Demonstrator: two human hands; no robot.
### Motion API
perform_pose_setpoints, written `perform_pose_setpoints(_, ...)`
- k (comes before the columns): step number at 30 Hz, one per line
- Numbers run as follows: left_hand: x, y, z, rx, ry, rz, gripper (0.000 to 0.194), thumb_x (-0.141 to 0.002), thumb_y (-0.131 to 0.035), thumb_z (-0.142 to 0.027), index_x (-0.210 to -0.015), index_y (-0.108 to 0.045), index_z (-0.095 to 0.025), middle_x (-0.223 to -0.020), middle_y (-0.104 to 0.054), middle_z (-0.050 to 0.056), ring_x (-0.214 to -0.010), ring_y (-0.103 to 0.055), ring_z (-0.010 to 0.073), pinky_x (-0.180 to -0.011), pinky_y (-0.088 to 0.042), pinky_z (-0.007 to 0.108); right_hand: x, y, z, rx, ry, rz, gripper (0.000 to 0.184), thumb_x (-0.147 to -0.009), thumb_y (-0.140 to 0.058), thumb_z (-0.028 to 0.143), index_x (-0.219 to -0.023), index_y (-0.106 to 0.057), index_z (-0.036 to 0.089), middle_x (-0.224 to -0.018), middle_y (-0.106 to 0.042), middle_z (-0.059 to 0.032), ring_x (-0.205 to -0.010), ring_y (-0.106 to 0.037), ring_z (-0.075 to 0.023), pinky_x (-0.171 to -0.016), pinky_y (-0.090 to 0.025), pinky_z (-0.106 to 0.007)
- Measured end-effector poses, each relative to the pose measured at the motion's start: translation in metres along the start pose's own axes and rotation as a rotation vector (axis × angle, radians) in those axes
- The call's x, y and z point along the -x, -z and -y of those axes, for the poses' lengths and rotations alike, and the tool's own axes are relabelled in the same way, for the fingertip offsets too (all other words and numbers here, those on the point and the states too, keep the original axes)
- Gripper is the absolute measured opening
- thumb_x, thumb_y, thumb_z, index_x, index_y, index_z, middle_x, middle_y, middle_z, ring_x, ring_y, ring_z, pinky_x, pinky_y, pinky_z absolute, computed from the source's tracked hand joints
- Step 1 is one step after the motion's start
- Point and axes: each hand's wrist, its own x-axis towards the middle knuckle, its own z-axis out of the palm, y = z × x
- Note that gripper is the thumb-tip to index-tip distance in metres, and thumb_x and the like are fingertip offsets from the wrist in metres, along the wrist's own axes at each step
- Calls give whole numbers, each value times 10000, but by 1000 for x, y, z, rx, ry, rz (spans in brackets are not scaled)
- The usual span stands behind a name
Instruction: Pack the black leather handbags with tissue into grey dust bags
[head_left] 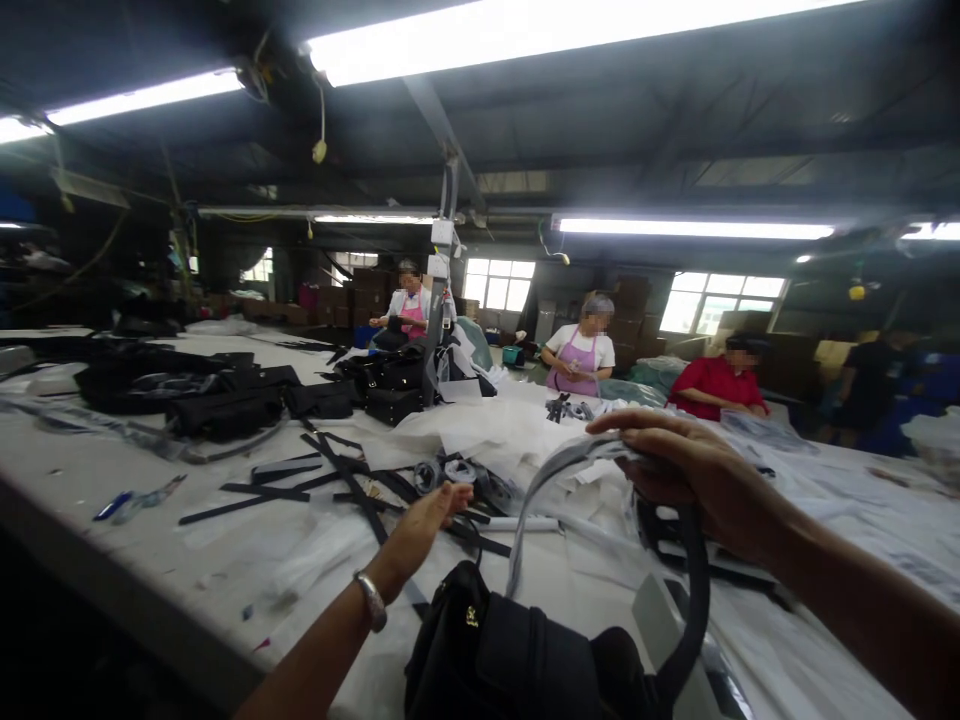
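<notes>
A black handbag [517, 650] with a small gold emblem sits at the bottom middle, close in front of me. Its arched handle [694, 600] rises on the right, and a greyish, plastic-looking strap [544, 475] curves up on the left. My right hand [675, 455] is closed around the top of that arch, where the strap and handle meet. The exact grip under the fingers is hidden. My left hand [427, 520], with a silver bracelet at the wrist, is held above the table left of the strap, fingers stretched out and nothing visible in it.
Loose black strips [345, 480] and rolled grey bands [442, 472] litter the white table [195, 570]. Several black bags [225, 400] lie at the back left. A pen [112, 506] is near the left edge. Co-workers [581, 355] are across the table; a metal post [442, 290] stands among them.
</notes>
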Motion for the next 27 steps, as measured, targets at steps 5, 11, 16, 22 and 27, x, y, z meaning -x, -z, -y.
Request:
perform_pose_setpoints(5, 15, -14, 19, 135, 120, 353, 697, -927, -312, -680, -1242, -629, -146, -1114, -714, 134, -1017, -649, 243, -900, -464, 352, -13, 2, -1, -163, 112, 21, 291, -792, -535, 221, -1041, -677, 172, -690, -584, -9, -413, -240, -46, -410, -117, -236)
perform_pose_setpoints(11, 9, -11, -15, 354, 91, 343, 687, -900, -360, -700, -1174, -650, -141, -1005, -701, 127, -930, -662, 233, -861, -470, 331, -30, 5, -10, -54, 101, -36, 307, -776, -506, 231, -1034, -659, 167, -687, -550, -6, -427, -216, -73, -430, -108, -268)
perform_pose_setpoints(16, -23, -26, -84, 237, 56, 567, 613, -859, -483, -689, -1053, -673, -140, -706, -586, 11, -505, -444, 82, -468, -325, 192, -43, -16, -9, 204, 74, 35, 369, -892, -515, 449, -1017, -674, 141, -607, -518, 6, -454, -334, -86, -424, -177, -227)
perform_pose_setpoints(22, -44, -51, -130, 104, -33, 688, 511, -817, -598, -631, -799, -674, -125, -574, -461, -47, -470, -331, 62, -443, -216, 215, -40, -30, -5, 444, 135, 111, 698, -897, -353, 719, -1240, -612, 169, -621, -567, -2, -490, -435, -116, -451, -283, -232)
perform_pose_setpoints(27, -57, -25, -119, -152, 61, 728, 505, -742, -669, -646, -752, -670, -142, -516, -493, -54, -437, -396, 75, -436, -275, 210, -15, -9, -38, 237, -94, 142, 862, -859, -308, 780, -1483, -326, 185, -634, -586, -6, -484, -471, -136, -477, -328, -252)
